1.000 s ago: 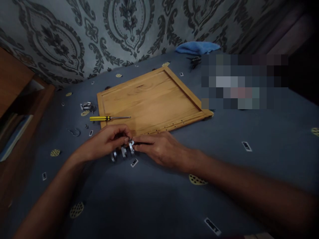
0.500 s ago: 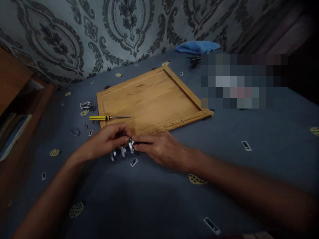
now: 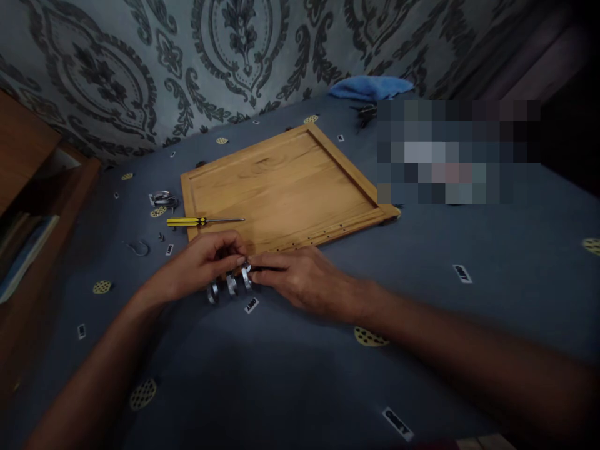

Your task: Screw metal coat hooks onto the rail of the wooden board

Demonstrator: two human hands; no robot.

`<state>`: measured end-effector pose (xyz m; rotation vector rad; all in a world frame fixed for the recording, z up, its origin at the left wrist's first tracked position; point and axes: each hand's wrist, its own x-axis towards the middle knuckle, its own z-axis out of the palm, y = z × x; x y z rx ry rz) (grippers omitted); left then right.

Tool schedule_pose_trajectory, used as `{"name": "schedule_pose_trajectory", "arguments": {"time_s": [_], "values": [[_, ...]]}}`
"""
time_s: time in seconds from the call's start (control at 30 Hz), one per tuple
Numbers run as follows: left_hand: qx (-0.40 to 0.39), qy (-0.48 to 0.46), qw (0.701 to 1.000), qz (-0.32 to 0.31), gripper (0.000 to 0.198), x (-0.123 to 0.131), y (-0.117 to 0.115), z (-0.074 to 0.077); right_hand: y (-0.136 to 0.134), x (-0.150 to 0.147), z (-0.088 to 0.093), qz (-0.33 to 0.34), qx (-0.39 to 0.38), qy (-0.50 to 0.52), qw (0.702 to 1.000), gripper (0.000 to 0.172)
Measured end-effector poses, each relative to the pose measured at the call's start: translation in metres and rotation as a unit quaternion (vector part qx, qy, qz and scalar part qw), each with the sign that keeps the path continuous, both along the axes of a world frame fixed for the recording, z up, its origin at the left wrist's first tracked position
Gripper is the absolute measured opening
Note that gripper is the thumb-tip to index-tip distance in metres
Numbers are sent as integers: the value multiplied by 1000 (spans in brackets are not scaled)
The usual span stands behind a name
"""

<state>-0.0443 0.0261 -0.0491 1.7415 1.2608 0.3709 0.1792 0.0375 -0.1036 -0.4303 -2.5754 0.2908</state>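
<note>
A framed wooden board (image 3: 276, 181) lies flat, with a row of small holes along its front edge. Three curved silver metal hooks stick out at the board's front left corner: a left hook (image 3: 212, 292), a middle hook (image 3: 231, 284) and a right hook (image 3: 246, 279). My left hand (image 3: 204, 259) is closed, thumb and fingers pinching at the top of the right hook. From the other side, my right hand (image 3: 312, 278) has its fingers closed on that same hook. Fingers hide the hook's upper part. A yellow-handled screwdriver (image 3: 187, 222) rests partly on the board, behind my left hand.
Loose metal hooks (image 3: 164, 200) are piled left of the board, with a single hook (image 3: 138, 247) and small screws (image 3: 161, 237) nearby. A blue cloth (image 3: 370, 87) lies by the patterned wall. At the left stands a wooden shelf (image 3: 70, 181) with books. Part of the right side is pixelated.
Almost nothing differs. Both hands stay at the right hook, and the view has shifted very slightly.
</note>
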Motion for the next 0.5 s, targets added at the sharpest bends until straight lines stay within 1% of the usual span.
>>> {"name": "schedule_pose_trajectory", "arguments": {"time_s": [0.2,0.37,0.5], "values": [[22,2,1000,-1,19,-1,0,-2,0,0,1,-8,4,-13,1000,35],[34,-4,999,2,14,-1,1,-2,0,-1,0,-5,5,-5,1000,33],[38,-9,999,5,14,0,1,-1,0,0,1,-2,-1,-14,1000,36]]}}
